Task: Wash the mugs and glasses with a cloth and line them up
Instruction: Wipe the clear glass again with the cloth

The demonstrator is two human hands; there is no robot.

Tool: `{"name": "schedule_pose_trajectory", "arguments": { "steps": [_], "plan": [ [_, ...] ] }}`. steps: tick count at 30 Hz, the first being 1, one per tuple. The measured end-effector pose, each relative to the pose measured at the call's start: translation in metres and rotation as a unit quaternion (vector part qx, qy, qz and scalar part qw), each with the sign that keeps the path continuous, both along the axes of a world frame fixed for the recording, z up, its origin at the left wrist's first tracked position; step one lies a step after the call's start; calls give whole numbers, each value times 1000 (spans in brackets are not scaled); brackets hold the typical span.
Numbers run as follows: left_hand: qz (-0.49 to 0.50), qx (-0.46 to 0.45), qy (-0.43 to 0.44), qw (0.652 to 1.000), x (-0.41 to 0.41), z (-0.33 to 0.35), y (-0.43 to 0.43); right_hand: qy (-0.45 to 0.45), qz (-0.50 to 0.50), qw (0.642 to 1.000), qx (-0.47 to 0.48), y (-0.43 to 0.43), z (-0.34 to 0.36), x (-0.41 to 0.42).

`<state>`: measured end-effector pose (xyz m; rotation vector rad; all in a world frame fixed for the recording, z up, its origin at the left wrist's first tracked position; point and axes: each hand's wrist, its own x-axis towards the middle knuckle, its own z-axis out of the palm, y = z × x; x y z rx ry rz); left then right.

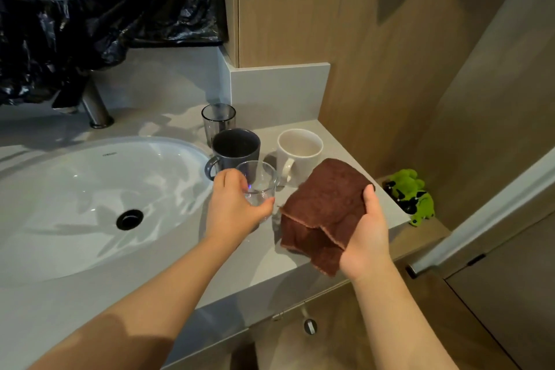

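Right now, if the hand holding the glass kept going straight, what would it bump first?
Probably the white mug, handle first: the left hand, gripping the clear glass, points that way along its arm. The grey mug stands close beside that line, so depth leaves doubt.

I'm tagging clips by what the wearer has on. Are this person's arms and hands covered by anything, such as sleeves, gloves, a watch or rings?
No. The left forearm and right forearm are bare up to the frame edge, with no sleeve edge in view. The left hand and right hand are ungloved, and no watch, bracelet or ring shows on the sides facing the camera.
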<state>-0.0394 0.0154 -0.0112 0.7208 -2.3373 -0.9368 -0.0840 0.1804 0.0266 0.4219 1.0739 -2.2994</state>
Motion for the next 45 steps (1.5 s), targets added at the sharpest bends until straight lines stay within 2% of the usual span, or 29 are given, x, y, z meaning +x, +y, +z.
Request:
{"name": "schedule_pose_trajectory", "arguments": {
  "steps": [3, 5, 8, 10, 12, 14, 16, 17, 19, 23, 25, 28, 30, 33, 35, 37, 41, 43, 45],
  "plan": [
    [2, 69, 66, 995, 13, 13, -4, 20, 45, 999, 3, -15, -3, 4],
    [-22, 147, 109, 983, 21, 23, -13, 53, 76, 996, 2, -28, 5, 11],
    [-24, 264, 147, 953, 30, 35, -31, 106, 145, 984, 11, -55, 16, 24],
    [-3, 348, 173, 921, 36, 41, -44, 141, 206, 968, 27, -76, 24, 37],
    [12, 416, 191, 889, 43, 45, -59, 183, 264, 946, 46, -101, 29, 51],
    [19, 457, 201, 866, 52, 48, -72, 279, 300, 904, 122, -133, 28, 67],
    [39, 478, 213, 851, 62, 51, -86, 408, 295, 843, 190, -168, 26, 80],
    [58, 483, 215, 847, 67, 52, -96, 436, 274, 834, 199, -184, 27, 84],
    [84, 485, 202, 847, 78, 56, -116, 420, 258, 851, 183, -214, 31, 86],
    [69, 496, 159, 851, 100, 60, -163, 309, 279, 901, 120, -269, 33, 85],
    [79, 478, 148, 863, 109, 61, -188, 285, 311, 898, 122, -291, 30, 94],
    [124, 462, 139, 867, 116, 63, -229, 308, 339, 881, 121, -316, 20, 118],
    [142, 475, 148, 856, 120, 62, -247, 346, 318, 873, 132, -330, 18, 130],
    [100, 486, 128, 859, 127, 55, -255, 383, 277, 867, 158, -353, 29, 123],
    [79, 508, 121, 849, 131, 51, -256, 348, 282, 877, 172, -366, 39, 110],
    [85, 514, 128, 844, 130, 54, -263, 300, 306, 894, 129, -376, 42, 104],
    [100, 517, 183, 830, 127, 65, -286, 389, 300, 857, 155, -385, 32, 128],
    [87, 515, 182, 833, 123, 65, -290, 381, 273, 869, 158, -386, 27, 129],
    [72, 519, 173, 834, 118, 63, -286, 316, 265, 902, 124, -388, 35, 114]
  ]
}}
